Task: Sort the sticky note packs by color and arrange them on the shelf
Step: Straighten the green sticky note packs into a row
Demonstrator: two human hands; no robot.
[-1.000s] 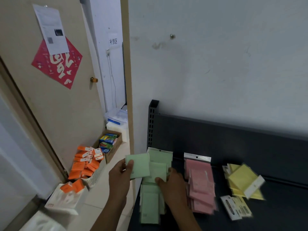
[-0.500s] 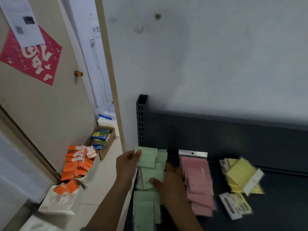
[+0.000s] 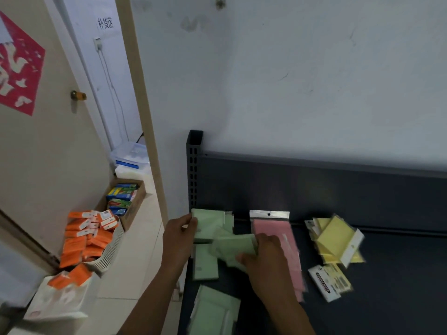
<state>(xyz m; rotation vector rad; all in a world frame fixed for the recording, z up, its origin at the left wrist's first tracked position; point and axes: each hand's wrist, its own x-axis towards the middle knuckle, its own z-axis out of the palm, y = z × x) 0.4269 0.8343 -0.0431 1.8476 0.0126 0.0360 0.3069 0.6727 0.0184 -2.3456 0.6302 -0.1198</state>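
Note:
On the dark shelf (image 3: 387,298) lie three colour groups of sticky note packs. Green packs (image 3: 205,264) run down the left edge, pink packs (image 3: 290,240) lie in the middle, and yellow packs (image 3: 336,240) are heaped to the right. My left hand (image 3: 179,235) pinches the left edge of a green pack (image 3: 209,224) at the back of the green row. My right hand (image 3: 263,255) grips another green pack (image 3: 232,247) just in front of it, partly covering the pink packs.
A white-labelled pack (image 3: 330,281) lies face down in front of the yellow heap. The shelf's back panel (image 3: 314,187) stands against the wall. On the floor to the left are a basket of orange boxes (image 3: 89,238), a cardboard box (image 3: 125,197) and a white bag (image 3: 58,298).
My left hand has carried its green pack from beside the shelf onto the back of the green row. My right hand has picked up a green pack from the row. The view shifted down and right.

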